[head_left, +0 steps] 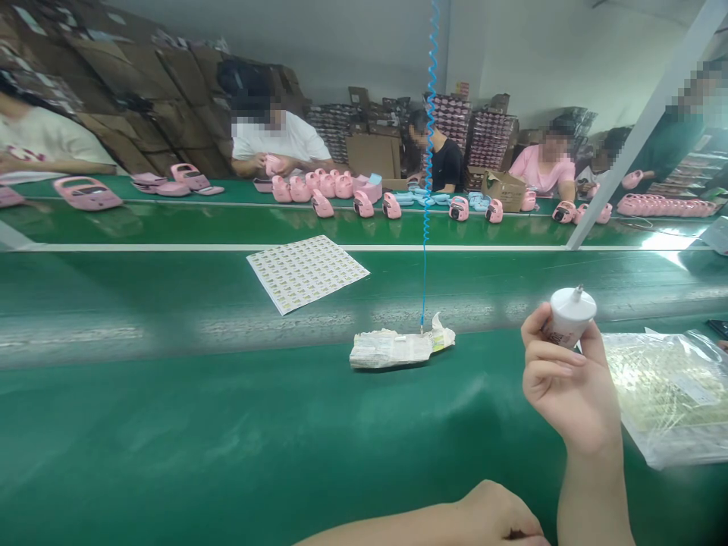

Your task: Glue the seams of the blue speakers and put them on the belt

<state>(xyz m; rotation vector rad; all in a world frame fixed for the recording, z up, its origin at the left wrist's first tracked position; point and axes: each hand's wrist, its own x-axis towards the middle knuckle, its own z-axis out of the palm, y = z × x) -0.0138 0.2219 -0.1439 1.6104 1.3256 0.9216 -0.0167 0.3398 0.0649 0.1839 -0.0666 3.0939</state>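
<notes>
My right hand is raised over the right side of the green work surface, its fingers closed round a small white bottle. The bottle stands nearly upright, with a thin nozzle on its flat top and some print on its side, partly covered by my fingers. At the bottom edge lies my left hand, below the bottle and apart from it. Its fingers are cut off by the frame, so what it holds, if anything, is hidden. A wrapped, paper-covered strip lies in front, touching the end of a blue coiled hose.
A sheet of small printed labels lies on the green conveyor belt. Right of my hand is a clear plastic bag of flat sheets. Across the belt, several people handle pink casings. A white post slants up at right.
</notes>
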